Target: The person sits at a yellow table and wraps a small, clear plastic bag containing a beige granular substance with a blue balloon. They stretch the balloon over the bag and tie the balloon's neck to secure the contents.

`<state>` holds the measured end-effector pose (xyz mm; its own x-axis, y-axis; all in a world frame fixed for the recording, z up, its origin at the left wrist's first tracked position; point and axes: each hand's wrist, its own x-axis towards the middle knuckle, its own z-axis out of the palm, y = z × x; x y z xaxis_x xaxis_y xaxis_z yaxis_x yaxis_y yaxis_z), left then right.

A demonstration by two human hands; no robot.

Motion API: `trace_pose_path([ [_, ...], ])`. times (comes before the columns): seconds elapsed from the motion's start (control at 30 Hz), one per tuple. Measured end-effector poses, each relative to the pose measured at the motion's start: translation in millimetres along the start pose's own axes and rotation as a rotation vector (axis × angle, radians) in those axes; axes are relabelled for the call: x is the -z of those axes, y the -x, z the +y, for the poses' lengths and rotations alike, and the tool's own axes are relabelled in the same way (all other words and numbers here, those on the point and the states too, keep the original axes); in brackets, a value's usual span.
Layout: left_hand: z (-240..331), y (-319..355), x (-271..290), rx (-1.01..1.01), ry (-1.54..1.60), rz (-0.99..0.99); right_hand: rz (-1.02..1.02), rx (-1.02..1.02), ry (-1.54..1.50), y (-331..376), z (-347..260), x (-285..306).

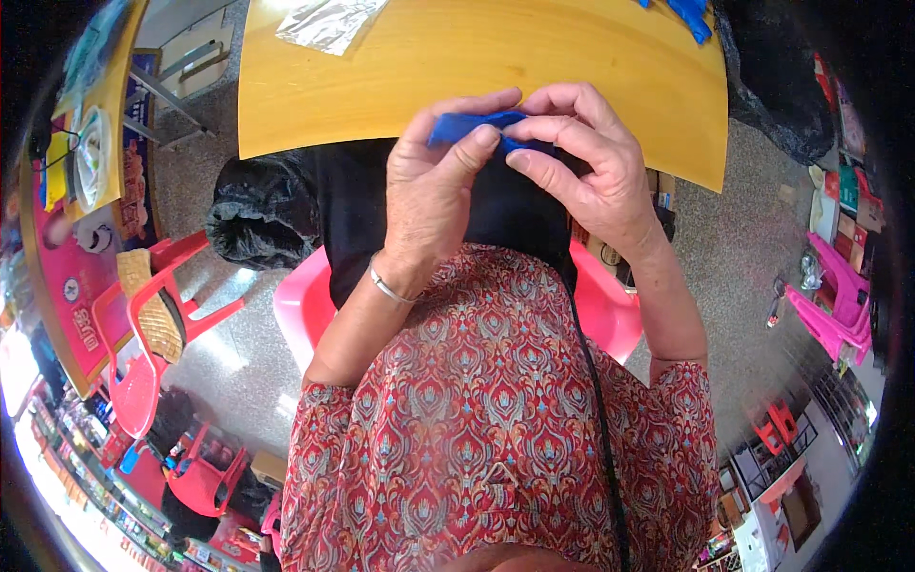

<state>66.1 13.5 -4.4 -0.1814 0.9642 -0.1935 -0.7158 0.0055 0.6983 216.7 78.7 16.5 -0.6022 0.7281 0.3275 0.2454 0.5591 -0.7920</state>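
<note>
A small piece of blue soft material (456,127), which looks like folded cloth or ribbon, is held up just over the near edge of the yellow table (400,67). My left hand (429,181) grips its left end, the thumb pressed on top of it. At its right part, my right hand (600,176) is closed, thumb and fingertips bent around the blue material. The fingers partly hide its shape. Farther off, at the table's far right edge, lie more crumpled blue pieces (690,17). A clear plastic bag (329,24) rests at the far left of the tabletop.
Large black plastic bags stand beside the table, one on the left (262,210) and one at the right (777,86). A red chair (143,381) is on the left, a magenta stool (834,296) on the right. Black cloth (357,210) covers my lap.
</note>
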Motion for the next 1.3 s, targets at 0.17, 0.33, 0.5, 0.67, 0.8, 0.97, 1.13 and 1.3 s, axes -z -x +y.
trace_pose_path([
  [0.17, 1, -4, -1, 0.009, -0.008, 0.064, -0.031, 0.058, 0.143, -5, -4, 0],
  [0.33, 2, -2, 0, -0.009, 0.057, 0.004, -0.038, -0.007, -0.190, -3, 10, -13],
  [0.5, -2, 0, 5, 0.067, 0.219, 0.020, -0.045, -0.083, -0.282, -5, 10, -13],
  [0.67, -9, 0, -2, 0.111, 0.279, 0.040, -0.034, -0.104, -0.291, 0, 13, -13],
  [0.8, -10, -1, -4, 0.111, 0.239, 0.053, -0.032, -0.076, -0.230, -1, 18, -10],
  [0.97, -5, -8, -4, 0.077, 0.296, 0.035, 0.231, -0.304, -0.573, 8, 5, -24],
  [1.13, -5, -8, -1, 0.093, 0.328, 0.036, 0.209, -0.349, -0.625, 5, 13, -23],
  [1.3, -9, -12, 2, 0.108, 0.340, 0.066, 0.203, -0.375, -0.474, 7, 14, -21],
])
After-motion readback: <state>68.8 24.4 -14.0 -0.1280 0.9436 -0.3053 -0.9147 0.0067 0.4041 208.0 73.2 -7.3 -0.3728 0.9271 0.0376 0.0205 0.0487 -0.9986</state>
